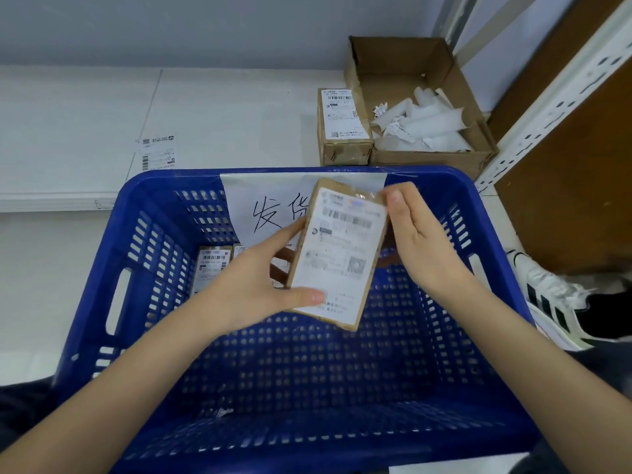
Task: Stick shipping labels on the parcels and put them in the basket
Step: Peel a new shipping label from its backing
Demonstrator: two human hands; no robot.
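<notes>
Now both hands hold a labelled parcel (337, 254) above the blue basket (444, 354): left hand (260, 285) grips its edge, right hand (424, 241) pinches its top corner.

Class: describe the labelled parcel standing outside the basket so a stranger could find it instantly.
Start at the blue basket. Behind its far rim sits an open cardboard box of white paper rolls. The labelled parcel stands against that box's left side, the only parcel neither in the basket nor in the hands.
</notes>
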